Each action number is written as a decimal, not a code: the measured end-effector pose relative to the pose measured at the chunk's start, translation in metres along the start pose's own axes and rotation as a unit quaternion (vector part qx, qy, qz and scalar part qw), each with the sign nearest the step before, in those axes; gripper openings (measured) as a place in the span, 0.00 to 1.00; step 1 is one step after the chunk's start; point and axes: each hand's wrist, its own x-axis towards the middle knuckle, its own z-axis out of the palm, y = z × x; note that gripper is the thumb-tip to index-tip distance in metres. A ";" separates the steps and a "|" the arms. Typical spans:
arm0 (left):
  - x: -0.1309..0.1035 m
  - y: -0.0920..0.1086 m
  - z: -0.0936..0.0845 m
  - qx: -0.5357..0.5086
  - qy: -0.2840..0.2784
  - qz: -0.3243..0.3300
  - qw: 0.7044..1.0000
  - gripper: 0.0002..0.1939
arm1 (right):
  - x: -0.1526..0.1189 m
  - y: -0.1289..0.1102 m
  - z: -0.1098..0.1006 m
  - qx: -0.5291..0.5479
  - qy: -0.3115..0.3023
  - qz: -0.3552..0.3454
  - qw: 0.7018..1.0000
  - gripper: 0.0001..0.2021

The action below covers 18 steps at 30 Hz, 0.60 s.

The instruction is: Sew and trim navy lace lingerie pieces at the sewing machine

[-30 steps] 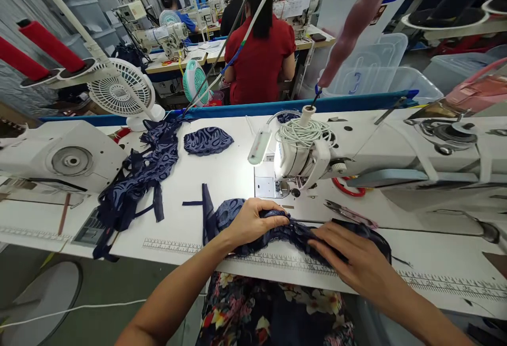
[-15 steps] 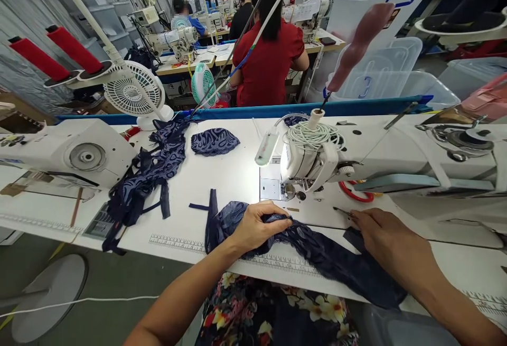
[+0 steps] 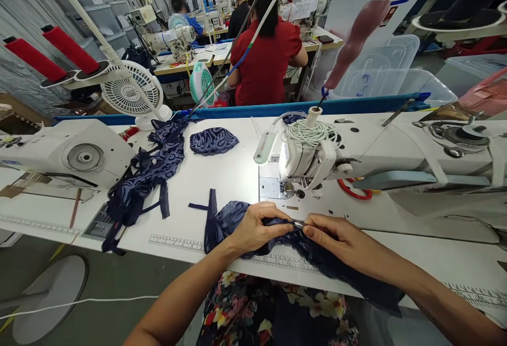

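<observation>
A navy lace bra (image 3: 229,219) lies along the front of the white sewing table, its rounded cup at the left and a long dark band trailing over the edge at the right. My left hand (image 3: 261,228) pinches the lace just right of the cup. Close beside it, my right hand (image 3: 332,237) is closed on a small pointed metal tool (image 3: 298,224), whose tip meets the lace at my left fingertips. Whether the tool is snips or tweezers I cannot tell. Behind the hands is the needle area of a white sewing machine (image 3: 301,161).
Navy lace pieces (image 3: 158,171) lie in a heap at the left, near a single lace cup (image 3: 214,141). A second machine (image 3: 75,150) stands far left. Red-handled scissors (image 3: 354,190) rest under the machine arm. A printed ruler (image 3: 178,243) follows the front edge. A person in red (image 3: 265,66) sits ahead.
My right hand has moved left with the metal tool from beside the machine bed to the lace at my left fingertips. My left hand has stayed in place.
</observation>
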 end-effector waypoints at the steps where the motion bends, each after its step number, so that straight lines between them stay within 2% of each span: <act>1: 0.000 0.000 0.000 -0.002 -0.001 0.001 1.000 0.19 | 0.001 0.000 0.000 -0.001 -0.005 -0.003 1.000 0.18; 10: -0.001 -0.002 0.000 0.002 0.002 -0.002 1.000 0.19 | 0.005 -0.003 0.006 -0.002 0.004 -0.003 1.000 0.22; 16: -0.001 -0.003 -0.001 0.025 0.007 0.006 1.000 0.20 | 0.002 -0.003 0.004 -0.024 0.094 0.009 0.995 0.24; 18: -0.001 -0.003 -0.001 0.052 0.012 0.024 0.998 0.21 | 0.000 -0.001 0.002 -0.040 0.080 0.005 0.996 0.22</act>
